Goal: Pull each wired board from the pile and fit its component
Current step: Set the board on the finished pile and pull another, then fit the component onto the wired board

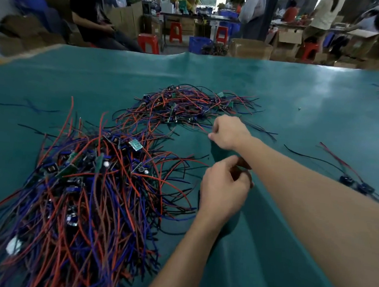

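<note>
Head view: two wired-board piles [87, 181], [186, 105]; right hand [228, 132] fingers pinching wire; left hand [223, 190] curled, contents unclear.

Two big piles of wired boards lie on the worktop [299, 95]: one at eight o'clock [86, 192], one at twelve [186, 105]. Two finished boards [356, 184] sit at three. Four red stools [148, 43] stand beyond.

Bare green table cover [299, 101] lies open across the far side and the right centre. A large tangle of wired boards [86, 192] blocks the near left. A second, flatter pile [186, 105] obstructs the middle, just beyond the right hand [228, 132]. Between the two piles only a narrow strip remains, crossed by stray wire ends. Two wired boards [356, 184] lie at the right edge.
</note>
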Demonstrator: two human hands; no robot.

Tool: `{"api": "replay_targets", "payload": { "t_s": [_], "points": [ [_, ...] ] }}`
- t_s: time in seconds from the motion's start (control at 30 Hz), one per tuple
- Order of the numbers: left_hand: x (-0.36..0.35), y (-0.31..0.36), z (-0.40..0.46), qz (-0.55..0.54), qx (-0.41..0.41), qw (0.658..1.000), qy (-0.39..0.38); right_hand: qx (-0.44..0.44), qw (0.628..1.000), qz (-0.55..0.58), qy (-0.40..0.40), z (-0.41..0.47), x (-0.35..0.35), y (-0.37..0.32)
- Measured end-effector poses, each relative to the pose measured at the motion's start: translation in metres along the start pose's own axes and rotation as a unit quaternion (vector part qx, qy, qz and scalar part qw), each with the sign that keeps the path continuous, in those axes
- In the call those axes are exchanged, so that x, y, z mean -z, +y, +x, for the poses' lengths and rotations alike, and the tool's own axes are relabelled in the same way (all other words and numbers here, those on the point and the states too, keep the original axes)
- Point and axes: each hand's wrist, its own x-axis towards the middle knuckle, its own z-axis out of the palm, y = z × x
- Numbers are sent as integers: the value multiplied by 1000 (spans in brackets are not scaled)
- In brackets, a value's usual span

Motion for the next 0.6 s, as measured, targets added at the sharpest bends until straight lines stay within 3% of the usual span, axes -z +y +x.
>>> {"api": "replay_targets", "payload": {
  "t_s": [0.37,0.5,0.6],
  "points": [
    [-2,-4,2,-24,8,995,101,-30,996,16,88,-43,34,53],
    [-2,-3,2,-31,30,994,97,-71,983,125,118,-97,45,81],
    [-2,1,0,-30,42,995,87,-62,951,293,71,-144,41,83]
  ]
}}
